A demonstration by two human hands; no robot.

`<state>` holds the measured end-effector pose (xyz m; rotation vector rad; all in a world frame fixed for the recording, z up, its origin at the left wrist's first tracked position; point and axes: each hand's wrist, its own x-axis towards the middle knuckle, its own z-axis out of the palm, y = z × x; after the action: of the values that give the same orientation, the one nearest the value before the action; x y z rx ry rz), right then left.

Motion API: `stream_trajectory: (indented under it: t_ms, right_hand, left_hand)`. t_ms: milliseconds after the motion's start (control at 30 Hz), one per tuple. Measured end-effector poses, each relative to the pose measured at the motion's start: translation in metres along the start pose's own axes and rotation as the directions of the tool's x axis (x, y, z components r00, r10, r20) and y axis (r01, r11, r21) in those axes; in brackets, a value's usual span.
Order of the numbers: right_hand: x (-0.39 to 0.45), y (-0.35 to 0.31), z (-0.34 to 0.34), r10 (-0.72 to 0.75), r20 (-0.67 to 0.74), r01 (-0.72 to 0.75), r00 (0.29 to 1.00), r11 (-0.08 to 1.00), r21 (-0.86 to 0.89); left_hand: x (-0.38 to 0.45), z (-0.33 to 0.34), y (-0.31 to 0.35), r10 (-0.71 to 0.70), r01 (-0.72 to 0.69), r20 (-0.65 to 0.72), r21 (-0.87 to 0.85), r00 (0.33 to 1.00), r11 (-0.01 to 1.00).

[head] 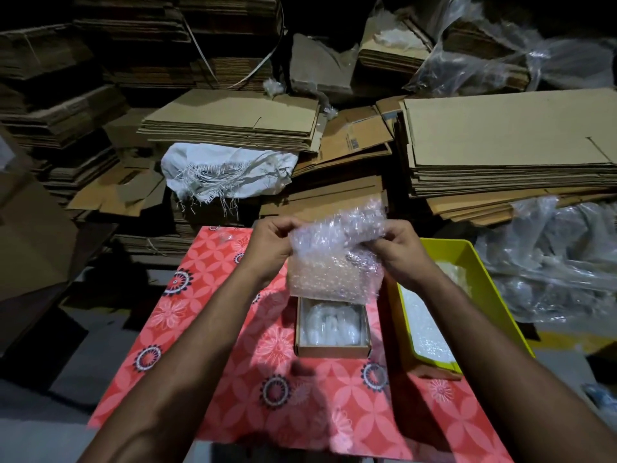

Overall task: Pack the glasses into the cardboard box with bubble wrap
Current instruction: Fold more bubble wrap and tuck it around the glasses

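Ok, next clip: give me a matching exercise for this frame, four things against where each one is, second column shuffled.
Things:
1. bubble wrap sheet
2. small cardboard box
3. yellow tray
4. white woven sack

Places:
A. on the flattened cardboard stacks behind the table
B. open on the red patterned cloth
C. held up between the left hand and right hand
D. at the table's right edge, beside the box

Pairs: 1-C, 2-B, 3-D, 4-A

Both arms reach forward, left hand (272,243) and right hand (399,243) raised side by side (fingers pinched).
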<state>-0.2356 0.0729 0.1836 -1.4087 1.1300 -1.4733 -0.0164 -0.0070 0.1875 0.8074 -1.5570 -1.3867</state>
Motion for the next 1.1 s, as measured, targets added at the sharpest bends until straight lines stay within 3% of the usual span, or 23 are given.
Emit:
stream_trajectory:
  t_ms: [233,367,500,667,767,867,900,967,1033,1100]
  right_hand:
    - [-0.007,0.001,0.014,-0.073,0.071,0.086,0.995,0.976,-0.201]
    - [-0.008,-0.002,0.028,-0.137,0.053,0.145,0.989,0.966,-0.215]
    - [-0.012,-0.008,0.041,-0.16,0.025,0.162,0.987,0.979,-0.121]
    - [-0.015,-0.009,0.045,-0.211,0.006,0.207,0.977,0.952,-0.224]
    - [-0.017,-0.009,0.048,-0.237,-0.039,0.215,0.971,0.928,-0.303]
    - [-0.016,-0.01,0.054,-0.277,-0.069,0.229,0.958,0.891,-0.393]
    - [-0.016,-0.011,0.054,-0.289,-0.076,0.231,0.954,0.874,-0.428]
    - [-0.017,-0.013,0.054,-0.319,-0.066,0.242,0.945,0.824,-0.512]
    - [-0.019,-0.013,0.053,-0.33,-0.054,0.235,0.942,0.769,-0.595]
    - [-0.021,-0.012,0.051,-0.331,-0.063,0.219,0.942,0.745,-0.63]
  left_hand:
    - [-0.011,-0.017,0.002,-0.004,0.004,-0.016,-0.041,1.0,0.999]
    - [-0.02,-0.029,0.002,-0.063,0.076,0.137,-0.096,0.989,0.992]
    - [-0.023,-0.036,-0.001,-0.026,0.025,0.08,0.013,0.996,1.0]
    - [-0.018,-0.044,0.003,-0.036,0.037,0.07,-0.013,0.997,0.999]
    - [-0.02,-0.045,0.001,-0.107,0.126,0.119,-0.169,0.987,0.978]
    - [-0.019,-0.047,-0.021,-0.335,0.375,0.178,-0.3,0.925,0.877]
    - [-0.014,-0.052,-0.039,-0.348,0.399,0.207,-0.319,0.914,0.859]
    - [-0.017,-0.048,-0.038,-0.331,0.391,0.234,-0.294,0.914,0.872]
    - [-0.035,-0.036,-0.004,-0.313,0.339,0.141,-0.25,0.939,0.907]
    - [-0.035,-0.029,-0.002,-0.302,0.329,0.142,-0.239,0.943,0.914]
